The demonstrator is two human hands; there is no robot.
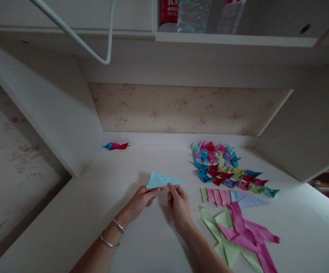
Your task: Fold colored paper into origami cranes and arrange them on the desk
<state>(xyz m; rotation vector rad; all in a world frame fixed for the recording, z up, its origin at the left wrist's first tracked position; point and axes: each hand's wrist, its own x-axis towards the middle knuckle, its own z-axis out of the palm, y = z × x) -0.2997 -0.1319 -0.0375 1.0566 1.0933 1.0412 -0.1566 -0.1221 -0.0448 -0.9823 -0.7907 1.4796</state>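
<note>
A light blue sheet of origami paper (162, 179), folded into a long pointed shape, is held up over the white desk between both hands. My left hand (141, 200) pinches its lower left edge, thumb on the near side. Along the lower edge, right of the middle, my right hand (179, 203) grips the paper between thumb and bent fingers. The narrow tip points right, past my right hand. Two silver bangles (110, 239) circle my left wrist. Part of the paper's lower edge is hidden behind my fingers.
Rows of small folded paper pieces (215, 155) lie at the back right of the desk (141, 250). Nearer are overlapping pink strips (219, 197), a pink folded shape (248, 233) and a green one (225, 242). A small red-blue piece (115, 146) lies back left. A white cable (76, 36) hangs above.
</note>
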